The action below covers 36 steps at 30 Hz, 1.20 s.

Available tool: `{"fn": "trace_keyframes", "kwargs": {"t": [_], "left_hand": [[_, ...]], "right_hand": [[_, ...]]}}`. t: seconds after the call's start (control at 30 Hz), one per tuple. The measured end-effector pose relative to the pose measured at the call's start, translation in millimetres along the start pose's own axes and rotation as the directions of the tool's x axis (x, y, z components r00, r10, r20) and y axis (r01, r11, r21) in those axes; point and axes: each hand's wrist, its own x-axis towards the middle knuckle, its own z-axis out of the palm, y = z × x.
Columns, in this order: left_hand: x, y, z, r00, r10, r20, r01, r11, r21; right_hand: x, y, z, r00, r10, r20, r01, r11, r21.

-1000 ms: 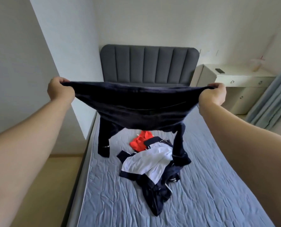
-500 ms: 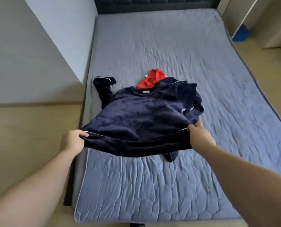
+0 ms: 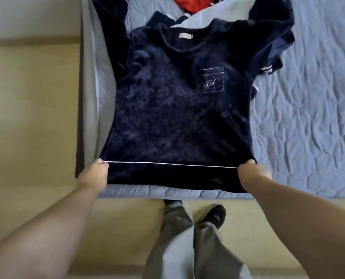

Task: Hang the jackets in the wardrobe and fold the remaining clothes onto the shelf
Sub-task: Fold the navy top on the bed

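A navy velvet top point(image 3: 167, 109) with a chest pocket and a white line above its hem lies spread flat, front up, at the foot of the bed point(image 3: 308, 121). My left hand point(image 3: 94, 175) grips the hem's left corner. My right hand point(image 3: 250, 174) grips the hem's right corner. Both sleeves stretch away towards the top of the view. A red garment point(image 3: 191, 5) and a dark blue and white garment point(image 3: 276, 55) lie just beyond the collar, partly under the top.
The bed's left edge and grey frame point(image 3: 87, 97) run beside a beige floor point(image 3: 30, 117). My legs in grey trousers point(image 3: 187, 244) stand at the bed's foot edge. Bare quilted cover spreads to the right.
The top went from being held up in the air to lying flat on the bed. My hands pulled its hem back to the foot edge, and my head tilted down.
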Motion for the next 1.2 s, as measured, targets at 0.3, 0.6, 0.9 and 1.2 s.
{"fn": "trace_keyframes", "kwargs": {"t": [0.3,0.6,0.9,1.2], "left_hand": [[-53.1,-13.1,67.1,0.989,0.049,0.140,-0.072,0.984,0.162],[-45.5,-3.4,98.7,0.932,0.045,0.359,-0.125,0.971,0.202],[-8.9,75.4,56.5,0.906,0.155,0.394,-0.228,0.963,0.146],[48.5,221.9,-65.6,0.925,0.362,0.113,-0.349,0.929,-0.120]], "right_hand": [[-25.8,-23.9,77.9,0.976,-0.023,0.218,0.038,0.997,-0.063],[-14.8,-33.2,107.0,0.915,-0.079,0.396,0.170,0.965,-0.200],[2.3,-48.9,60.8,0.987,-0.118,0.111,0.119,0.993,-0.007],[78.5,4.7,-55.6,0.961,0.270,-0.057,-0.162,0.717,0.678]]}}
